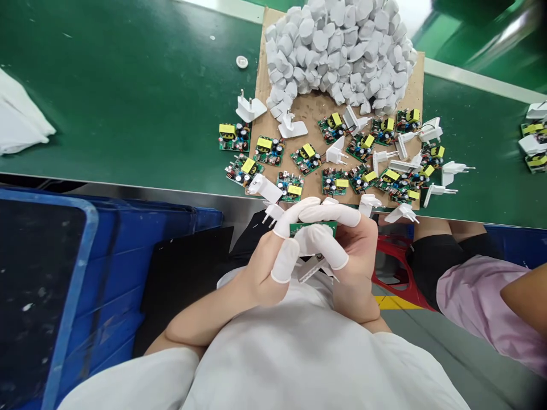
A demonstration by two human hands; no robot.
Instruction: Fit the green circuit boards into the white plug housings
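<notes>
My left hand (269, 265) and my right hand (354, 256) meet just below the table's edge, with white finger cots on the fingertips. Together they pinch a small green circuit board (311, 229), and a white plug part (314, 267) shows under the fingers. Just above, on the table edge, lie several green circuit boards (305, 158) with yellow transformers and several white two-pin plug halves (337, 151). Behind them a large heap of white plastic shells (337, 48) rests on a cardboard sheet (311, 108).
The green table (128, 97) carries a white cloth (21, 119) at the far left and a small white cap (241, 61). More boards and plugs (534, 142) lie at the right edge. A blue crate (64, 285) stands at my left. Another person's pink sleeve (482, 296) shows at the right.
</notes>
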